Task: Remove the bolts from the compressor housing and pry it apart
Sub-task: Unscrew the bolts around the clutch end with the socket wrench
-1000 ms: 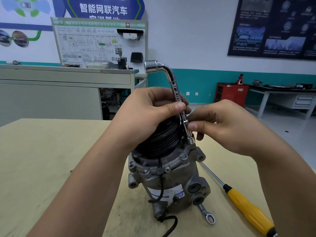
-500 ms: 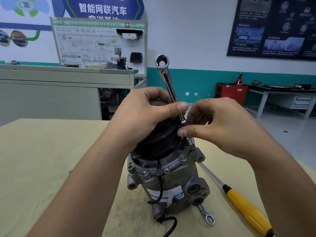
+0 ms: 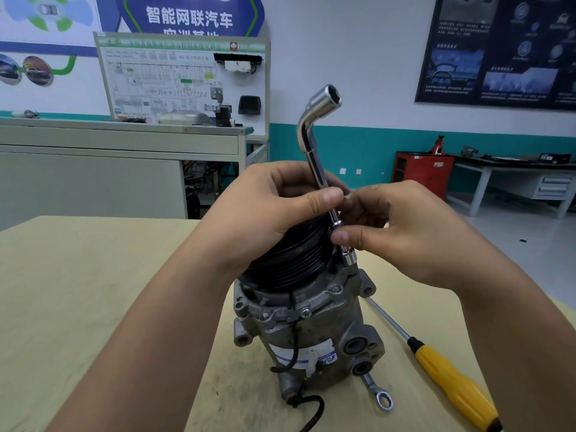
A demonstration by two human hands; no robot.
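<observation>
The compressor housing (image 3: pixel 311 332) stands on end near the middle of the table (image 3: pixel 78 307), with its black pulley (image 3: pixel 290 263) uppermost. An L-shaped socket wrench (image 3: pixel 317 163) stands almost upright. Its lower socket is seated on the housing flange at about 1 o'clock of the pulley. The socket hides whatever fastener sits beneath it. The bent upper end points toward 1 o'clock, open mouth visible.

The left hand (image 3: pixel 268 213) is cupped over the top of the pulley with fingers curled round it, and the thumb presses against the wrench shaft. The fingertips on the far side are out of sight. The right hand (image 3: pixel 405 238) pinches the lower shaft between thumb and fingers — the thumb lies in front, the fingertips mostly hidden behind the shaft.

At 4 o'clock of the housing a screwdriver (image 3: pixel 448 378) with a yellow handle lies on the table, its butt cut off by the lower edge. At 5 o'clock lies a spanner (image 3: pixel 382 399) — only its ring end shows. A black cable (image 3: pixel 314 411) leaves the base at 6 o'clock and runs out of view. The housing label is illegible.
</observation>
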